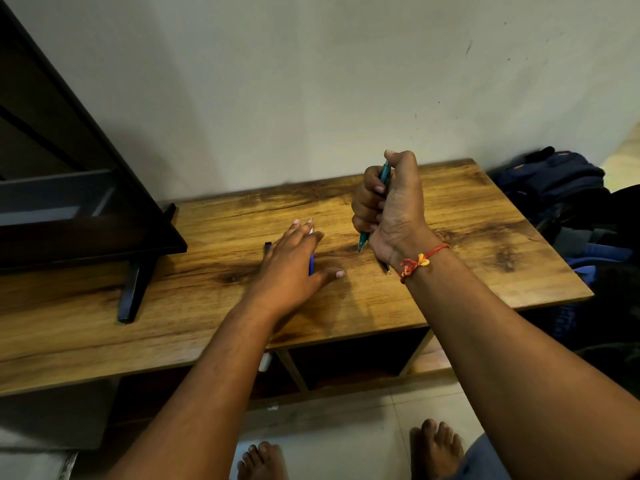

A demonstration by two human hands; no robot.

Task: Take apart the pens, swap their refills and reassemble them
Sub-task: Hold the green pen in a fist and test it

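My right hand (391, 206) is raised above the wooden table (485, 237) in a fist, shut on a teal pen (384, 174) held upright with its tip pointing down. My left hand (294, 261) lies palm down on the table over a blue and white pen (311, 263), of which only a blue strip and a white end show between the fingers. A small black piece (267, 247) lies just left of that hand. Another dark pen tip (387, 269) pokes out from under my right wrist.
A dark TV on a black stand (133, 292) takes up the table's left side. Dark blue bags (561, 188) are piled off the table's right end. The wall runs right behind the table. My bare feet stand on the tiled floor below.
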